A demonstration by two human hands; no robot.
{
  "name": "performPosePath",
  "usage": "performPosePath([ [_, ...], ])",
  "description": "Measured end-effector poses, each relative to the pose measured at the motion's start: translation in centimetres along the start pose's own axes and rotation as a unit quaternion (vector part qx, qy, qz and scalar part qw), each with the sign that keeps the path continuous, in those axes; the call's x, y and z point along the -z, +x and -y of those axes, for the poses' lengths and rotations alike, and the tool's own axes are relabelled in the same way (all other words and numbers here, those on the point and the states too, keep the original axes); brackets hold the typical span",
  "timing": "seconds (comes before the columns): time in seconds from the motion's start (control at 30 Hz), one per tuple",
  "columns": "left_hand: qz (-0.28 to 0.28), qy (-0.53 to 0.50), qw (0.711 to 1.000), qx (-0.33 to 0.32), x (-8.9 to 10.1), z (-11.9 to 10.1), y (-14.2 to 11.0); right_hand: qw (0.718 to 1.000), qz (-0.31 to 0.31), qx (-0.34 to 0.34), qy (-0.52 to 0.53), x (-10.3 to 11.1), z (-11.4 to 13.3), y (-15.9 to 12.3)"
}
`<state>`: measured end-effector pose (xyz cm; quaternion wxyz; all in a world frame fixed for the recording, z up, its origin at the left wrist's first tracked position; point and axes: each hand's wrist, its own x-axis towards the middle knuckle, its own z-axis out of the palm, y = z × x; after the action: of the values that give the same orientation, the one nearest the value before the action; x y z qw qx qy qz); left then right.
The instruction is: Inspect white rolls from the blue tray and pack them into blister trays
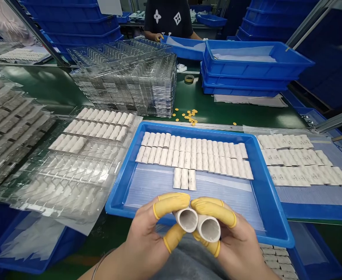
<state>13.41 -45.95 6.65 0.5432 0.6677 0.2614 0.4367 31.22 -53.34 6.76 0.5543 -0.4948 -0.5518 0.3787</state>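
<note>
Gripping 1 white tube (187,221) in the left hand (144,230), pinched between fingers above and thumb below. Gripping a 2nd white tube (209,228) in the right hand (238,238) in the same way. Wearing yellow finger cots (171,204) on thumbs and fingers. Holding both side by side, seemingly touching, over the near side of a blue tray (273,210), with hollow ends facing the camera.

Just beyond the hands, on a pale liner (226,194) inside the tray: a short row of 3 tubes (184,179), at least 1 with dark marks. Behind it, near the far wall: 2 long rows (194,151), packed close.

To the left, beside the blue tray: a clear plastic tray (124,149) with white tubes in its farther compartments. Farther left: stacked, filled clear trays (10,132). To the right: 3 rows of white tubes (302,157) on a pale sheet (311,195).

Past the far rim, scattered over the green table (217,111): small yellow discs (191,113). Behind and leftward: a tall stack of clear trays (147,93). Rightward: stacked blue bins (246,70), near a roll of tape (189,79). At the far side, in a dark top: a co-worker (168,19), with 1 yellow-tipped hand at another blue bin (182,47).
</note>
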Motion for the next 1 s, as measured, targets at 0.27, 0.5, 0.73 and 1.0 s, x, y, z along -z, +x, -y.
performPosePath([
  [0.27, 0.025, 0.021, 0.999, -0.004, 0.1, 0.0, -0.1, 1.000, 0.003, -0.004, -0.008, 0.0, 0.1, 0.1],
  [0.5, -0.012, 0.053, 0.998, 0.029, 0.4, 0.7, 0.3, 0.994, -0.025, 0.067, -0.080, 0.6, 0.4, -0.1],
  [0.73, -0.078, -0.248, 0.939, 0.227, -0.1, 1.8, 0.5, 0.990, -0.106, 0.095, -0.015, 0.5, 1.2, 0.3],
  [1.0, -0.062, -0.379, 0.869, 0.311, -0.9, 0.5, 1.0, 0.988, -0.150, 0.017, 0.023, -0.6, -0.9, 0.2],
])
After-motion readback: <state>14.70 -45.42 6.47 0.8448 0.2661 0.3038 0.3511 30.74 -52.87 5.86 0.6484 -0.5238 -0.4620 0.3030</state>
